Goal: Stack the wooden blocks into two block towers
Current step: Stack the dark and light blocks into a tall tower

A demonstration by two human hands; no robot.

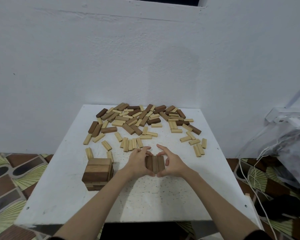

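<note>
Three dark wooden blocks [154, 164] lie side by side as one flat row at the middle of the white table [145, 201]. My left hand [139, 162] grips the row from its left, thumb at the near edge and fingers at the far edge. From the right, my right hand [171, 164] grips it the same way. A short tower of dark blocks [98, 173], several layers high, stands to the left of my hands. Many loose light and dark blocks [142, 122] are scattered over the far half of the table.
A white wall rises right behind the table. A plastic bag with cords [284, 153] sits on the floor to the right. Patterned floor tiles show on both sides. Loose light blocks [198, 148] lie close to the right of my hands.
</note>
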